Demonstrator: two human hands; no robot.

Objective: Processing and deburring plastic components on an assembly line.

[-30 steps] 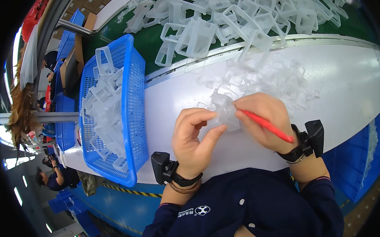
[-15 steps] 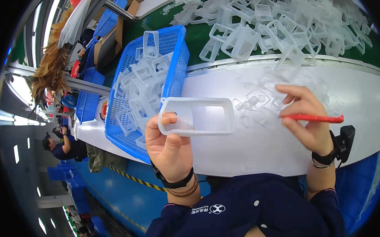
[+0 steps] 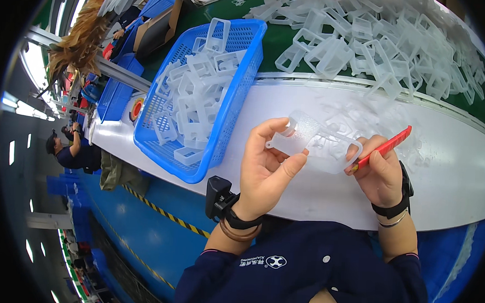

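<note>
A translucent plastic case [image 3: 303, 133], box-shaped with an open window and a small loop at one end, is tilted in front of me over the table. My left hand [image 3: 268, 171] grips its left end between thumb and fingers. My right hand [image 3: 381, 179] is closed around a slim red-handled cutter [image 3: 387, 147], whose lower tip is at the right end of the case. The fingers of that hand are also at this end; whether they press on it is hard to tell. Its blade is too small to make out.
A blue perforated basket [image 3: 239, 92] full of similar cases stands on the white table [image 3: 327, 198], left of my hands. Thin clear plastic scraps [image 3: 363, 116] lie beyond the case. A large heap of cases [image 3: 387, 55] covers the green surface at the back. Another person [image 3: 74, 152] is far left.
The case has turned from nearly level and facing me to a slant, and moved right with my left hand. My right hand has come in with the red-handled cutter to its right end.
</note>
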